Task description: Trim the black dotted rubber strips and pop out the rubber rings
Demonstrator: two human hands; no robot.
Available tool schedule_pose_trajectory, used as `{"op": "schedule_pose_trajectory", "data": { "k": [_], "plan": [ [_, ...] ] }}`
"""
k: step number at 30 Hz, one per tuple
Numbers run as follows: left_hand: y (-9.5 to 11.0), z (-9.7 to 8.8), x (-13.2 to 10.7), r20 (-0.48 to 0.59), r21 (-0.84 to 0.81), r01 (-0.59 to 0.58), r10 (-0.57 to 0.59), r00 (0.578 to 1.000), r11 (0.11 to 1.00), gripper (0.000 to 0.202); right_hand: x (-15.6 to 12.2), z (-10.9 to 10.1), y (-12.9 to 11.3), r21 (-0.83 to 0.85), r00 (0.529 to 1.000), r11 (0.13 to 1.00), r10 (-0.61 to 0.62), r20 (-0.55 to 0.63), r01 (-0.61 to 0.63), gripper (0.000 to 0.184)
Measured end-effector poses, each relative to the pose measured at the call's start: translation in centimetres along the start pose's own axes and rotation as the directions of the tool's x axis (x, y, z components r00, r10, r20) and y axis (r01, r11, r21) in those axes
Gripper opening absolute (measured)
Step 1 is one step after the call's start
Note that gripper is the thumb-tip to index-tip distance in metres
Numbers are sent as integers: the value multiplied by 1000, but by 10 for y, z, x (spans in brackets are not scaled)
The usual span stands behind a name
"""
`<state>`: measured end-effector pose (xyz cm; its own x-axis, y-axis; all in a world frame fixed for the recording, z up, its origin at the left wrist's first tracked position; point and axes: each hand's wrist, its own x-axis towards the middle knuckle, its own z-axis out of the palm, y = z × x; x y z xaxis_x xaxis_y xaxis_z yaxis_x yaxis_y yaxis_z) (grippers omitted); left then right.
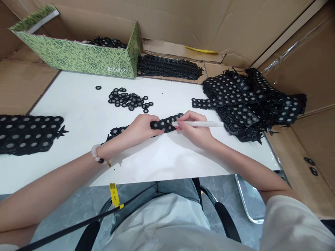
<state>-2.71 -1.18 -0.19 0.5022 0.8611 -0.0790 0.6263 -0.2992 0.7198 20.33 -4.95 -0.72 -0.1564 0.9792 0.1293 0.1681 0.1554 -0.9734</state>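
Fingers (154, 120) of the left hand (138, 130) close narrowly on a strip of black moulded rings (164, 124), while fingers (187, 116) of the right hand (196, 130) curl around a white marker pen (200, 123) and touch the strip's far end. The strip lies over the middle of the white tabletop (183, 164), nearer its front edge. It is matte black, about 2 rings wide, each ring with a grey centre, and its edges look ragged. Its tail runs left beneath the left hand. Loose black rings (128, 99) lie scattered toward the back edge, with 1 ring (98, 87) apart from them. A heap of ring sheets (243, 104) overhangs the right edge, and another sheet (26, 134) sits at the left edge.
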Motion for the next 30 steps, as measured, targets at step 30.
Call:
{"op": "schedule_pose_trajectory", "data": {
  "k": [30],
  "plan": [
    [8, 8, -3, -150, -137, -18, -3, 989, 990, 44, 2, 13, 10, -329, 996, 942, -46, 70, 67, 8]
  ]
}}
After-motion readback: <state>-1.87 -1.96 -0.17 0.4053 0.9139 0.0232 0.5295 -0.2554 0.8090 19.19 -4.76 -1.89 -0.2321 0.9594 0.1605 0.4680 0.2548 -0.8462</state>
